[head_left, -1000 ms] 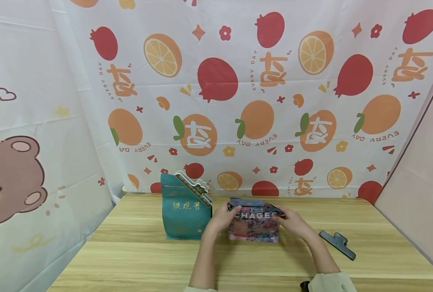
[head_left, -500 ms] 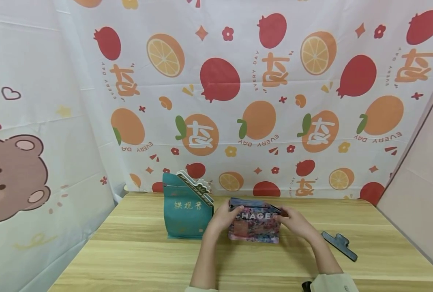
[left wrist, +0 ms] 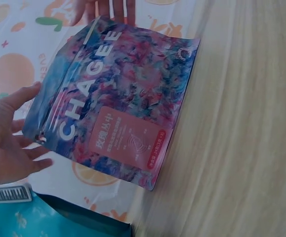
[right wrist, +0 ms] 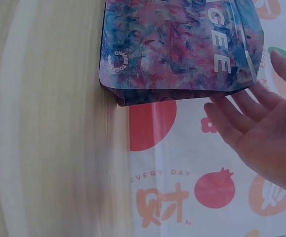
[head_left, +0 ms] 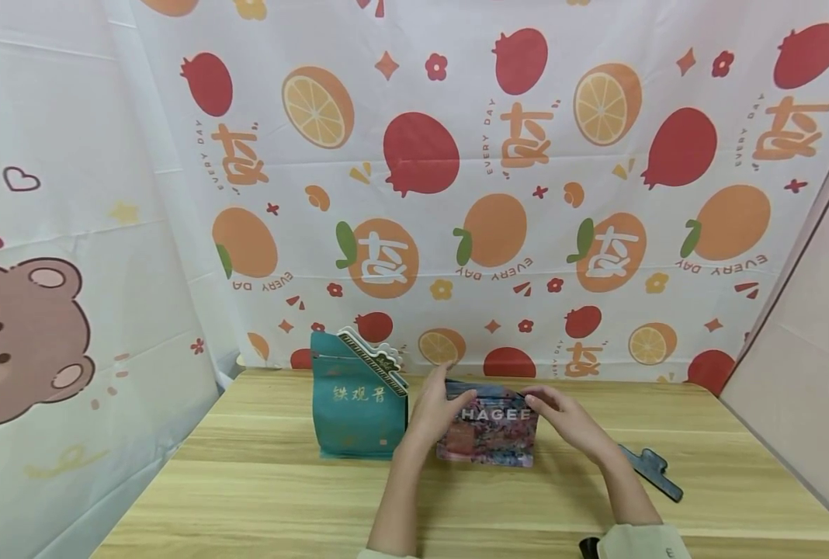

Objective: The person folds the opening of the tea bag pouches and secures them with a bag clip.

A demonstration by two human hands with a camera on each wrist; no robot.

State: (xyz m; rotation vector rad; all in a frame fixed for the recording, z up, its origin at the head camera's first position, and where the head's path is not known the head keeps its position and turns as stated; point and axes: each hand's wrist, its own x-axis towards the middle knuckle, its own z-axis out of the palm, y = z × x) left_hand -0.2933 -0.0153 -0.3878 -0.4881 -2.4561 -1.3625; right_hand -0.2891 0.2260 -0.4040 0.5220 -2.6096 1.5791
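Note:
A pink-and-blue marbled tea pouch (head_left: 487, 435) lettered CHAGEE stands upright on the table. Its zip strip and top edge show in the left wrist view. My left hand (head_left: 434, 411) is at its upper left corner, thumb toward the top edge and the other fingers spread beside and behind the side edge. On the opposite side is my right hand (right wrist: 268, 123), its fingers loosely extended with the tips right at the pouch's upper side edge. To the left stands a teal tea pouch (head_left: 359, 419) with a decorated clip (head_left: 372, 361) set diagonally across its top corner.
A dark bag clip (head_left: 655, 470) lies on the wooden table (head_left: 261, 497) beyond my right forearm. Near my right sleeve, a small black object (head_left: 587, 547) is partly cut off by the frame. A fruit-print curtain (head_left: 554, 178) hangs behind the table.
Both hands have loosened from the marbled pouch: the left fingers have spread and risen, and the right hand has opened up at the top corner. The pouch stays in about the same place.

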